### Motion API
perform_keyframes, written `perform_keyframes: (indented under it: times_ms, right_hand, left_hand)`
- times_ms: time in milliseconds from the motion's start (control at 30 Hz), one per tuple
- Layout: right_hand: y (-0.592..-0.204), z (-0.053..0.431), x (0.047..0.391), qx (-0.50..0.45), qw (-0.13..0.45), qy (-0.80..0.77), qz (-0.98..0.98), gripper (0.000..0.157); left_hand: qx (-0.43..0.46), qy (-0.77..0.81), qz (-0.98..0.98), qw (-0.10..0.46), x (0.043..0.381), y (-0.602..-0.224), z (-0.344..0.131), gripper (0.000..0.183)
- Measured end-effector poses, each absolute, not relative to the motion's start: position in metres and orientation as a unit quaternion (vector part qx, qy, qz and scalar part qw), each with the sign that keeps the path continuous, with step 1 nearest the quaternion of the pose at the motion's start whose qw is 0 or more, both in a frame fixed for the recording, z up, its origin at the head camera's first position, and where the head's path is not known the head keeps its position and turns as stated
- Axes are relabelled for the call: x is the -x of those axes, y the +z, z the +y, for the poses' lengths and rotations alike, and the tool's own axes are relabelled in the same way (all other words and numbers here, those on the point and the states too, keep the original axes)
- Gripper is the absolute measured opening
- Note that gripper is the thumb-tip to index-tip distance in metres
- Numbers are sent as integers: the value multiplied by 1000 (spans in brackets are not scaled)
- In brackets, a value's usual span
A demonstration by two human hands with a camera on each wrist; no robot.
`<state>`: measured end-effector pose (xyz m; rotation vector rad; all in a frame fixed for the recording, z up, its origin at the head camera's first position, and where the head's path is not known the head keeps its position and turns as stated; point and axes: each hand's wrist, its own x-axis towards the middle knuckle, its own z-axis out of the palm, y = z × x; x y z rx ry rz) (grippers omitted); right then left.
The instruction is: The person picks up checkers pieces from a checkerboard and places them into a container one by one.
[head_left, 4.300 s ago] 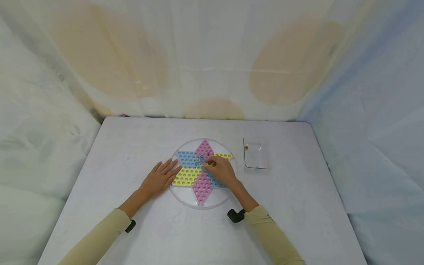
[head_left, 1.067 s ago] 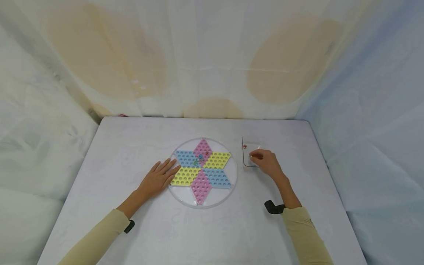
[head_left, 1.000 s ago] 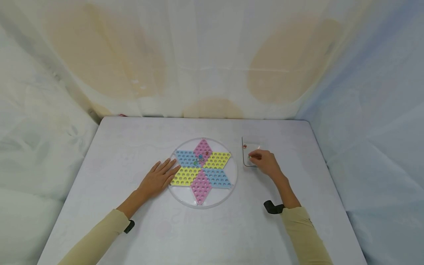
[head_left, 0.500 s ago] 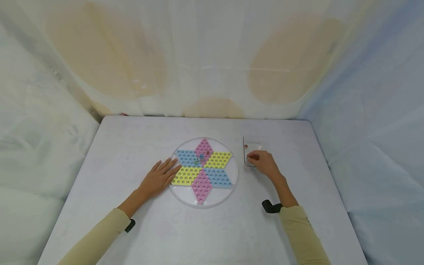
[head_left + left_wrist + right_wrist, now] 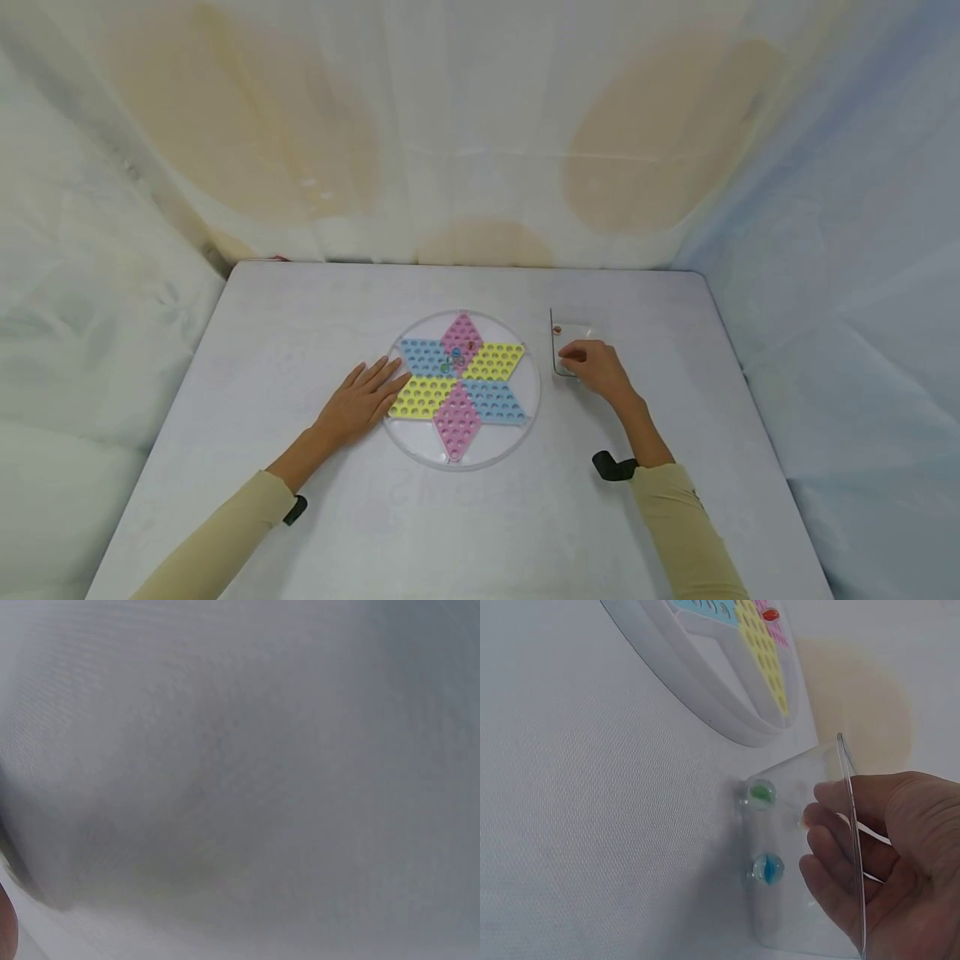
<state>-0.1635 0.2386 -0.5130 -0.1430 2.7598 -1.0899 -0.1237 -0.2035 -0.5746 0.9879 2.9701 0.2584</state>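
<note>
Round star-patterned board [image 5: 457, 421], clear box [image 5: 787, 919] nearby, green marble [image 5: 761, 794] and blue marble [image 5: 769, 868] inside

A small curtained booth: beyond the left hand [image 5: 362, 405] and right hand [image 5: 597, 369] hangs a back curtain [image 5: 480, 125], a left curtain [image 5: 90, 333] closes the left hand's side, a right curtain [image 5: 832, 292] the right hand's, and a white table [image 5: 330, 308] lies under both. The building's kind is unclear.

White table [image 5: 465, 533], spotted curtain [image 5: 472, 125] behind
</note>
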Motion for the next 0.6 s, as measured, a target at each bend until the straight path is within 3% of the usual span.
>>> perform_keyframes:
  times_ms: [267, 600]
  right_hand:
    - [-513, 238, 165, 43, 81, -371, 924, 20]
    - [-501, 227, 161, 56, 27, -401, 914, 19]
  left_hand:
    - [-313, 87, 946, 0, 124, -575, -203, 53]
    - [-315, 92, 945, 3, 124, -577, -204, 52]
